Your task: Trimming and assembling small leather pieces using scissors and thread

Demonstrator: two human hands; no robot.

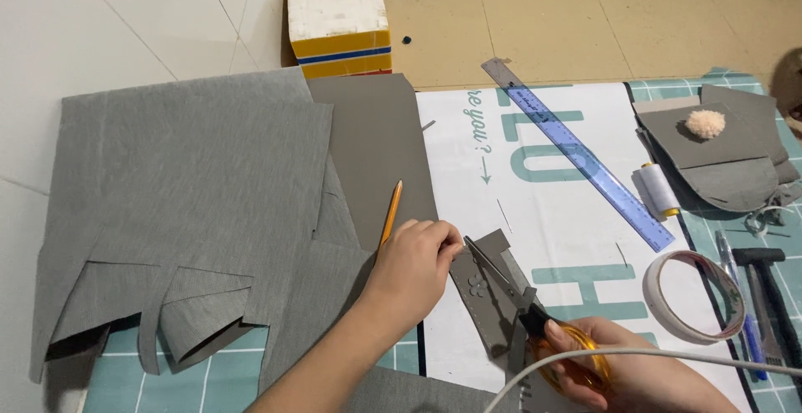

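- The left hand (415,264) is closed, pinching the grey piece (489,296).
- The right hand (631,371) grips orange scissors (535,321), blades open on this piece.
- A pencil (390,212) lies just above the left hand.

Head camera, steeply down, close over table (576,179)

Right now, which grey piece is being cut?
The small grey strip between the hands: the left hand pinches its top end, the scissors in the right hand cross it. The big grey fabric lies untouched.

Beige tiled floor (585,12) beyond a white wall (125,20).
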